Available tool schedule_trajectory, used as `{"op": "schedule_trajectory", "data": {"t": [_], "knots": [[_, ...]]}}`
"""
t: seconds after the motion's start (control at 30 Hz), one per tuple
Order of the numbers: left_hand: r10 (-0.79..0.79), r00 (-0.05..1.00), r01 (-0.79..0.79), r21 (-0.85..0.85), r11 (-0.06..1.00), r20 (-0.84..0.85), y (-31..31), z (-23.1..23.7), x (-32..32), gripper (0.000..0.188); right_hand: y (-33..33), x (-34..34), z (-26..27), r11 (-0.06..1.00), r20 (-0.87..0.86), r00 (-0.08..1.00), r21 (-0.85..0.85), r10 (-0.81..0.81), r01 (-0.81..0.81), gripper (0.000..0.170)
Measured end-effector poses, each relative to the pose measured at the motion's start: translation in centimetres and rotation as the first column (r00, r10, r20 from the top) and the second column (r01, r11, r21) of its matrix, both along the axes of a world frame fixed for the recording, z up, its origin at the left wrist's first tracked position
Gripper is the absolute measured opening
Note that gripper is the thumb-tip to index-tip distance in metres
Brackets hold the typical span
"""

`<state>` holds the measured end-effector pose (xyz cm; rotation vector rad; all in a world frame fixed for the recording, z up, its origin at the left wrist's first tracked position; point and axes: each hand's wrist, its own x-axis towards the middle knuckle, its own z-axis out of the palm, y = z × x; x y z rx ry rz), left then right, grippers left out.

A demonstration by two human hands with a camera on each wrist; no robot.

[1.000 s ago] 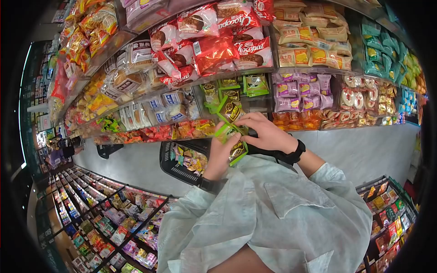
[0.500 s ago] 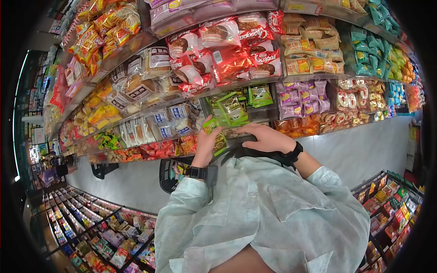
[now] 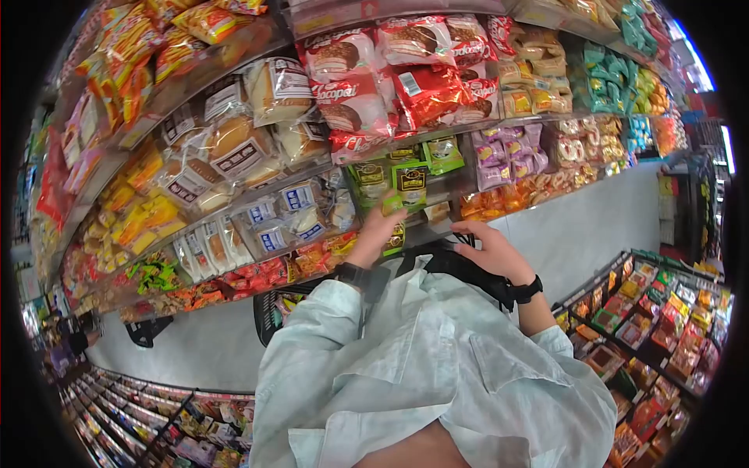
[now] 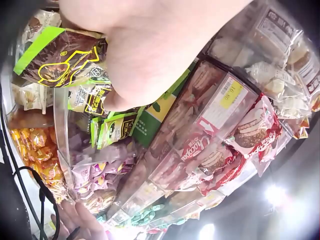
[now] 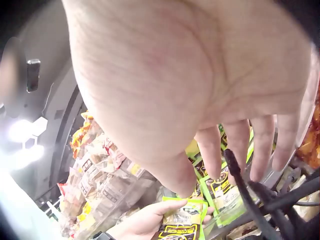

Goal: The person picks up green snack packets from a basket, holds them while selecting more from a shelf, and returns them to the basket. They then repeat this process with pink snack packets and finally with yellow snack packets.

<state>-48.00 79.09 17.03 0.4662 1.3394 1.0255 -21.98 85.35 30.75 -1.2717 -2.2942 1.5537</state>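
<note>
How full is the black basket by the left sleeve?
Not empty, fill unclear: packets show inside the basket; the sleeve hides the rest.

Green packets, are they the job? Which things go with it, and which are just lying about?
Seem to belong:
green packet in the left grip
other green packets on the shelf

Just lying about:
red Chocopai packs
purple packets
wrapped bread

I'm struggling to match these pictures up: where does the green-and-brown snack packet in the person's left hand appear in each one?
Head: the green-and-brown snack packet is near the centre, partly hidden by the left hand.
Left wrist: the packet is large, at upper left.
Right wrist: the packet is at the bottom, near the middle, cut off by the frame.
Shared landmark: the left hand, at the packet in all three views.
</note>
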Motion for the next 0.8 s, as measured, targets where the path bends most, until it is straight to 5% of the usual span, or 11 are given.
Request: {"op": "schedule_trajectory", "data": {"t": [0.17, 0.27, 0.47, 0.57, 0.8], "knots": [[0.136, 0.988, -0.139, 0.046, 0.989, 0.073, 0.2, -0.4, -1.6, 0.059, -1.8, 3.6, 0.0, 0.962, -0.007, 0.967, -0.108, -0.254, 0.252, 0.043], [0.192, 0.961, -0.177, -0.091, 0.980, 0.198, 0.7, 1.1, -2.4, 0.052, -1.6, 5.1, -0.5, 0.942, -0.015, 0.951, -0.146, -0.308, 0.303, 0.042], [0.303, 0.949, -0.292, -0.123, 0.949, 0.086, 0.3, 0.6, -0.3, 0.047, 1.4, 6.6, -1.8, 0.957, -0.070, 0.959, -0.120, -0.273, 0.264, 0.041], [0.341, 0.924, -0.312, -0.174, 0.934, 0.173, 0.2, 1.3, 1.0, 0.041, 4.3, 7.3, -1.8, 0.973, -0.111, 0.969, -0.095, -0.220, 0.210, 0.040], [0.441, 0.871, -0.446, -0.029, 0.895, 0.217, 1.6, 10.5, 8.5, 0.037, 9.9, 8.7, -0.8, 0.990, -0.292, 0.951, -0.122, -0.107, 0.074, 0.039]]}}
